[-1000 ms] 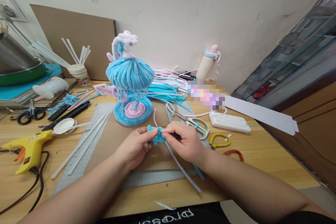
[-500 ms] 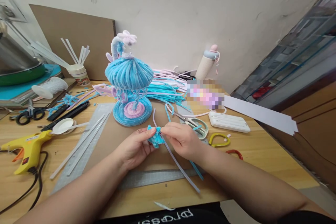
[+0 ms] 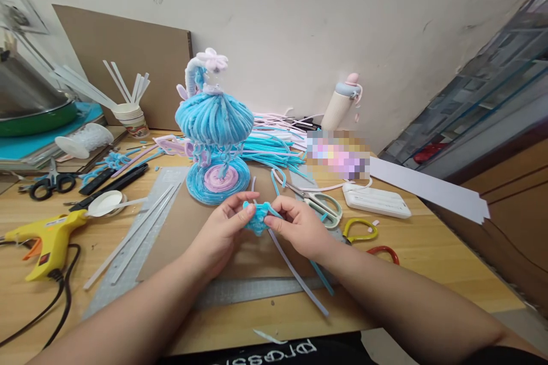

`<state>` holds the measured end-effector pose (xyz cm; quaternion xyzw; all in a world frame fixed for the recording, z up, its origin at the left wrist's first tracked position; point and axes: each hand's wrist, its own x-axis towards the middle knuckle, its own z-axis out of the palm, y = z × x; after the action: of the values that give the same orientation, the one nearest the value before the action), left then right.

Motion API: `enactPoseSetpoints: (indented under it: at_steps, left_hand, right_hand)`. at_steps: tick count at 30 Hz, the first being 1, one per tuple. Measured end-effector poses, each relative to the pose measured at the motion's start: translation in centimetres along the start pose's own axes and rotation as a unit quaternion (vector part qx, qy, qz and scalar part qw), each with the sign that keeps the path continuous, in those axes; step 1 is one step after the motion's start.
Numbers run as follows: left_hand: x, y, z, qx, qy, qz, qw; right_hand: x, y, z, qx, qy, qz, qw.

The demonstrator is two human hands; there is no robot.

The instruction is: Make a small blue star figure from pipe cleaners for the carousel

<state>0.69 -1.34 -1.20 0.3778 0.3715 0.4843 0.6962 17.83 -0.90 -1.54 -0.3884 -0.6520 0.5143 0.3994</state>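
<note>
A small bunched piece of blue pipe cleaner [image 3: 257, 219] is held between my two hands, above a brown board [image 3: 171, 251]. My left hand [image 3: 226, 225] pinches its left side between thumb and fingers. On the right side, my right hand [image 3: 297, 227] closes thumb and fingertips on the piece, where a blue strand shows. Beneath my hands lies a loose lilac pipe cleaner [image 3: 299, 280], slanting toward the table's front. Just beyond stands a jellyfish-shaped pipe cleaner lamp [image 3: 214, 120] on a round blue base with a pink centre [image 3: 220, 178].
At left lie a yellow glue gun [image 3: 51, 239], black scissors [image 3: 52, 182] and clear glue sticks [image 3: 128, 234]. Pale-handled scissors [image 3: 327, 208], yellow-handled pliers [image 3: 362, 229] and a white power bank [image 3: 377, 201] are at right. Behind are blue pipe cleaners [image 3: 274, 149] and a bottle [image 3: 340, 105].
My right fingers have shifted their grip on the blue piece, which has turned slightly. Some left fingers have lifted and spread behind it. The whole view has moved a little.
</note>
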Motion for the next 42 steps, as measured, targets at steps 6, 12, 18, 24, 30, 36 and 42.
enactPoseSetpoints:
  at_steps: [6,12,18,24,30,36,42]
  left_hand:
    - [0.04,0.63,0.01,0.149,-0.011,0.080,0.986]
    - [0.10,0.59,0.13,0.168,-0.005,0.068,0.983]
    - [0.29,-0.15,-0.38,0.145,-0.047,-0.003,0.988]
    - [0.49,0.27,-0.38,-0.011,-0.008,-0.047,0.999]
    - [0.55,0.54,-0.14,-0.113,-0.038,-0.095,0.988]
    - [0.51,0.44,-0.17,-0.122,-0.024,-0.067,0.990]
    - [0.33,0.40,-0.13,-0.098,-0.032,-0.029,0.994]
  right_hand:
    - [0.21,-0.50,-0.44,0.064,-0.013,0.068,0.996]
    - [0.17,-0.26,-0.34,0.000,-0.016,0.034,0.999]
    - [-0.43,-0.54,-0.19,-0.178,-0.016,-0.039,0.983]
    - [-0.68,-0.76,-0.47,-0.226,0.032,-0.152,0.962]
    - [-0.73,-0.87,-0.46,-0.212,0.039,-0.157,0.964]
    - [-0.64,-0.56,-0.45,-0.185,0.019,-0.162,0.969]
    - [-0.43,-0.25,-0.37,-0.146,0.059,-0.114,0.981]
